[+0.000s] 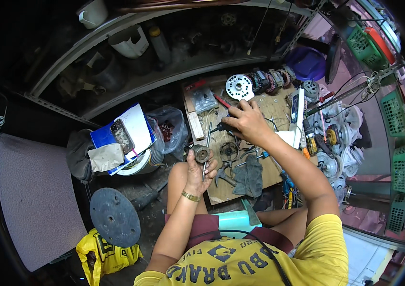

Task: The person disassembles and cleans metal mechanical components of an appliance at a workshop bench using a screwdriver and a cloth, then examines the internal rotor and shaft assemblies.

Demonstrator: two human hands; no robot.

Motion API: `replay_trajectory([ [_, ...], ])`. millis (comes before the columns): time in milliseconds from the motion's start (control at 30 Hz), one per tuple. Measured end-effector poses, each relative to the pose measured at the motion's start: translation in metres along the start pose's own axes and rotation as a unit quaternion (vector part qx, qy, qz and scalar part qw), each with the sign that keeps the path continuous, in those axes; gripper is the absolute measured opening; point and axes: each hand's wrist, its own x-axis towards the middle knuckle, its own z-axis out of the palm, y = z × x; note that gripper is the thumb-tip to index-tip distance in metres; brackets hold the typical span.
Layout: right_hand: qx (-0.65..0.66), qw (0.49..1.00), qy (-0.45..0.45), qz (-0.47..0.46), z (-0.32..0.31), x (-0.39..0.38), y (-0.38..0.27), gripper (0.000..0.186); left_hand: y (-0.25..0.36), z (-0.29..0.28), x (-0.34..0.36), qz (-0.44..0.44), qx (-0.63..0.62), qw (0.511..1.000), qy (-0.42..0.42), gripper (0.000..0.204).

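Observation:
My left hand (195, 172) is closed around a short, round metal part (202, 153) with a hole in its face, held above my lap by the board's near left edge. A thin metal rod (209, 135) runs up past this part from the same hand; whether the two are joined I cannot tell. Over the middle of the board, my right hand (249, 123) grips a black-handled tool (222, 127) that points left towards the rod. Its exact kind is hard to make out. Below the tool lies a dark round frame (228, 151), with a hammer (224, 177) and grey cloth (248, 177) nearer me.
The wooden board (273, 112) carries a white perforated disc (238, 87), wound coils (271, 81) and a white box (196, 125). At left, a phone (122, 136) rests on notebooks (136, 123). White fan parts (340, 162) crowd the right side. A dark disc (115, 218) stands lower left.

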Motion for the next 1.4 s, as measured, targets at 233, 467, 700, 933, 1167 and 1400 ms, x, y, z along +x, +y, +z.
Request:
replay_trajectory([
  [233, -0.023, 1.0, 0.005, 0.015, -0.009, 0.001, -0.001, 0.052, -0.001, 0.007, -0.006, -0.003, 0.02, 1.0, 0.01, 0.065],
  [467, -0.031, 0.999, 0.026, 0.006, -0.01, -0.002, 0.002, 0.053, -0.002, 0.015, -0.01, 0.002, 0.038, 0.999, 0.011, 0.063],
  [700, 0.027, 1.0, -0.015, 0.005, -0.012, -0.011, -0.012, 0.054, 0.001, 0.015, -0.01, 0.009, 0.065, 0.998, 0.019, 0.065],
  [933, 0.069, 0.996, -0.005, 0.052, 0.023, -0.008, 0.011, 0.049, 0.01, 0.013, -0.002, 0.023, 0.117, 0.992, 0.033, 0.066],
  [1167, 0.282, 0.903, 0.098, 0.309, 0.123, 0.065, 0.066, 0.044, 0.027, -0.015, 0.013, 0.076, 0.204, 0.975, 0.037, 0.062],
  [1400, 0.152, 0.855, 0.129, 0.479, 0.213, 0.137, 0.101, 0.06, 0.055, -0.012, 0.034, 0.148, 0.259, 0.953, 0.046, 0.057],
])
